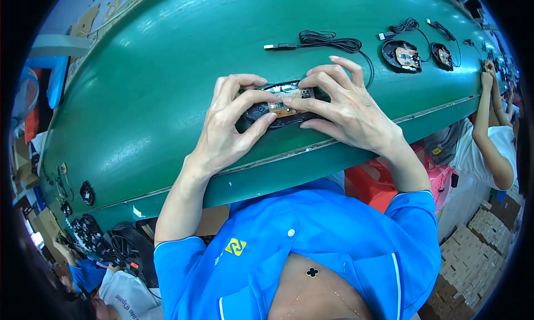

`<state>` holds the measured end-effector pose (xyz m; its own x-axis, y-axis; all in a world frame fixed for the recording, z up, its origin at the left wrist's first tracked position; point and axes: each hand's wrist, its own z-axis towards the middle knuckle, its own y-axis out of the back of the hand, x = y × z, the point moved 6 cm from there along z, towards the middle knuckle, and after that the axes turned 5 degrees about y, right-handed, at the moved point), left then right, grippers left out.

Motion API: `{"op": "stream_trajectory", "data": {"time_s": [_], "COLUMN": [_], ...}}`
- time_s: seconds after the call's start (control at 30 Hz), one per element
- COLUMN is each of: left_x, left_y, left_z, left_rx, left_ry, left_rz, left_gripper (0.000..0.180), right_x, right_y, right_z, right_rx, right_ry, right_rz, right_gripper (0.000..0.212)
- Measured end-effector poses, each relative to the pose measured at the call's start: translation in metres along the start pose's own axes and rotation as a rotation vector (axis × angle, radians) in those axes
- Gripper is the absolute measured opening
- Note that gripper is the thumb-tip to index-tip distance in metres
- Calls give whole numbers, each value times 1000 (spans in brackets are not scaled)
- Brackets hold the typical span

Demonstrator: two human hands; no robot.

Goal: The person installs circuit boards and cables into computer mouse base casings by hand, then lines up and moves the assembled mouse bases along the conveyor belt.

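An opened computer mouse base (257, 112), black with a tan circuit board (281, 110) in it, rests on the green table in front of me. My left hand (229, 117) grips its left end, thumb at the near edge and fingers over the far edge. From the other side my right hand (347, 106) holds the right end, one finger reaching onto the board and the thumb near the close edge. A coiled black USB cable (331, 40) lies beyond the hands, its plug pointing left and its other end running back toward the mouse.
Two more open mouse bases (401, 56) (442, 57) with cables lie at the far right. A small black mouse part (87, 192) sits at the left end of the green table (167, 92). A co-worker's hands (488, 70) are at the right edge; other people sit at lower left.
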<state>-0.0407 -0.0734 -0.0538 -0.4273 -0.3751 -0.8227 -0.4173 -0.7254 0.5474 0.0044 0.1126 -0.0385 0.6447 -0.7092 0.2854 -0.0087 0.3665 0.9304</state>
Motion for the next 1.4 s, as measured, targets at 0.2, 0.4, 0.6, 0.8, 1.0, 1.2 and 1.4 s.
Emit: {"op": "stream_trajectory", "data": {"time_s": [0.2, 0.4, 0.6, 0.8, 1.0, 1.2, 1.4], "left_x": [1, -4, -1, -1, -5, -3, 59], "left_y": [-9, -4, 1, -3, -7, 17, 171], "left_z": [-3, -2, -6, -8, -8, -5, -64], "left_rx": [8, 16, 44, 41, 55, -8, -354], "left_ry": [-76, -80, -23, -51, -45, 14, 225], "left_rz": [124, 59, 17, 34, 58, 149, 596], "left_gripper": [32, 50, 68, 76, 81, 80, 67], "right_x": [3, 1, 2, -2, -9, -33, -55], "right_y": [-1, -2, 3, -1, -6, 4, 15], "right_z": [0, -6, -7, -6, -7, -13, -4], "right_rx": [31, -16, -44, -33, -34, -106, -108], "right_ry": [22, 7, -26, -40, -50, -43, -29], "right_rz": [-81, -15, 9, 70, 116, 42, -7], "right_gripper": [46, 49, 54, 54, 54, 49, 44]}}
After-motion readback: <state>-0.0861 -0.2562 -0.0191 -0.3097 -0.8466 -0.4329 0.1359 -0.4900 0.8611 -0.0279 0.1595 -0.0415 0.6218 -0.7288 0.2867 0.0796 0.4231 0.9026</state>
